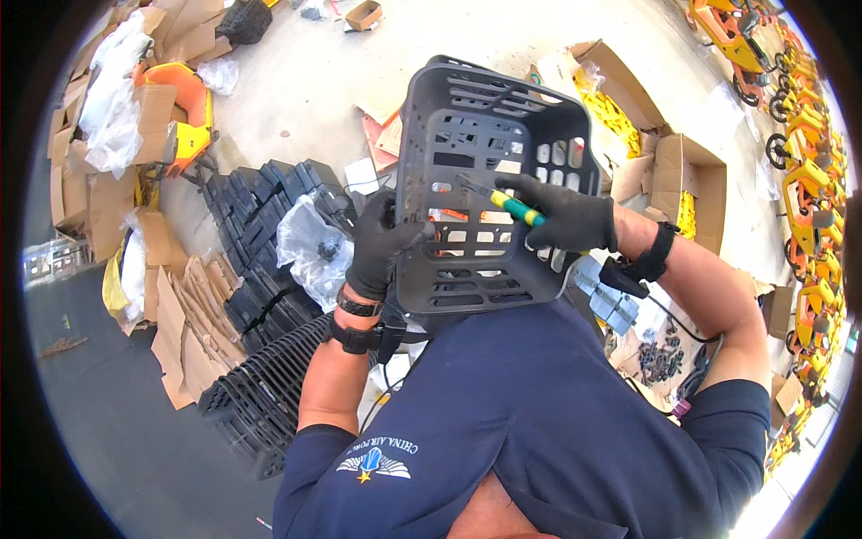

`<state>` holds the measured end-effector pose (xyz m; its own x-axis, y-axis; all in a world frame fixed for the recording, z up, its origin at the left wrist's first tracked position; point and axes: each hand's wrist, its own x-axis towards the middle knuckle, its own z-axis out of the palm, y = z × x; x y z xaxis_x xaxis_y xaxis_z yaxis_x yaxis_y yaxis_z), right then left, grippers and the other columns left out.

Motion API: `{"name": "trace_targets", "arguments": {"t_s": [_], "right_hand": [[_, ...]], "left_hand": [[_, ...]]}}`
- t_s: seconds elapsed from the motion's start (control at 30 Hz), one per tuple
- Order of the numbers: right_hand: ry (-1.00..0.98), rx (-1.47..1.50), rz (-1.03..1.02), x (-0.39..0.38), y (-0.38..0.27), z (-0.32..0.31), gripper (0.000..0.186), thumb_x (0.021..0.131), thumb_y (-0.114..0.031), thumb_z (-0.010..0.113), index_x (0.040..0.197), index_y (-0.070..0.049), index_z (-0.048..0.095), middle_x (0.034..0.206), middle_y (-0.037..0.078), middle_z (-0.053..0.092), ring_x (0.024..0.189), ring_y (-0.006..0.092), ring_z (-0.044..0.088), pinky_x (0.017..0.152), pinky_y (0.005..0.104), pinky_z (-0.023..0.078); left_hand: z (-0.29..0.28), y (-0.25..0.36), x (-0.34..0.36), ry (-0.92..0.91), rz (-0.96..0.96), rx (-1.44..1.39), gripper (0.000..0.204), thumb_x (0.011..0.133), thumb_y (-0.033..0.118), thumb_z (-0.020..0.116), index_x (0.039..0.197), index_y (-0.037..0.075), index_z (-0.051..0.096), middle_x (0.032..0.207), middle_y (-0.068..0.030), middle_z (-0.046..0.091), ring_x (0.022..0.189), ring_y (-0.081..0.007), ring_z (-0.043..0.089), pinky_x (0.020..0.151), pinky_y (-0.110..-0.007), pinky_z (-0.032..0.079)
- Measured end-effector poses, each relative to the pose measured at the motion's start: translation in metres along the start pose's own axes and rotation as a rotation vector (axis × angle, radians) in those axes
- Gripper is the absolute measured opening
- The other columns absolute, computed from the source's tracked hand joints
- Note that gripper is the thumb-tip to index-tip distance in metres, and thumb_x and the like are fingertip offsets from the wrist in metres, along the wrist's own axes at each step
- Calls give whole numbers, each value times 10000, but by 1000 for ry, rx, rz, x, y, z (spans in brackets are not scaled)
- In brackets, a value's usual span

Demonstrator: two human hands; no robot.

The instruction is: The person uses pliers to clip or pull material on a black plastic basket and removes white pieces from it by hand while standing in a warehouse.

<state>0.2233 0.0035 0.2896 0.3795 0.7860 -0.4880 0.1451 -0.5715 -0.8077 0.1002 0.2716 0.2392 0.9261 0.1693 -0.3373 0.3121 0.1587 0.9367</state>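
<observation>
A black plastic basket (pixel 561 117) with slotted walls is held up in front of my chest, its open side facing me. My left hand (pixel 382 238), in a dark glove, is closed on the basket's left rim. My right hand (pixel 570 216), also gloved, reaches inside the basket. It grips a slim hand tool (pixel 516 207) with a green and yellow handle and a thin metal tip. The tip points left toward the slotted wall; whether it touches the plastic I cannot tell.
Black boxy parts (pixel 260 216) are piled at left, beside a clear plastic bag (pixel 310 247). Stacked black baskets (pixel 256 395) stand by my left arm. Open cartons (pixel 691 180) with yellow parts are at right, near rows of yellow bikes (pixel 804 207). Flattened cardboard (pixel 184 328) lies far left.
</observation>
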Motion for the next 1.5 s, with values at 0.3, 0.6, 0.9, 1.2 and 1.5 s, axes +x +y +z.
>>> {"name": "trace_targets", "arguments": {"t_s": [0.3,0.6,0.9,1.2,1.5], "right_hand": [[66,334,153,5,30,29,577,812,-145,610,1349,-60,416,1110,144,602,952,185,612,847,321,497],[270,-599,-221,43,-6,23,309,841,-266,577,1096,-92,602,1014,150,619,896,256,612,752,401,484],[617,-123,-384,150,44,51,138,849,-152,592,943,-85,668,880,141,662,783,243,620,755,361,493],[674,-83,-381,158,58,50,191,889,-174,579,1036,-75,650,940,107,649,827,195,597,755,324,486],[520,796,-128,145,42,47,222,921,-241,547,999,-66,659,850,43,634,740,126,565,663,264,472]], "left_hand": [[2,1,0,124,77,-40,455,693,150,709,1083,-49,583,933,-84,646,794,-128,600,708,-254,493],[13,-26,10,66,198,150,424,733,105,709,1110,-28,567,995,-96,647,836,-154,606,731,-285,501],[43,-59,28,-25,161,-242,233,732,102,682,938,15,615,842,-26,621,720,-124,553,634,-282,453],[38,-45,34,-82,174,-122,265,730,73,694,970,5,604,856,-26,610,727,-130,553,646,-283,459],[26,-57,50,-104,128,-141,294,738,57,673,1018,-9,611,896,-25,622,747,-134,557,656,-295,470]]}}
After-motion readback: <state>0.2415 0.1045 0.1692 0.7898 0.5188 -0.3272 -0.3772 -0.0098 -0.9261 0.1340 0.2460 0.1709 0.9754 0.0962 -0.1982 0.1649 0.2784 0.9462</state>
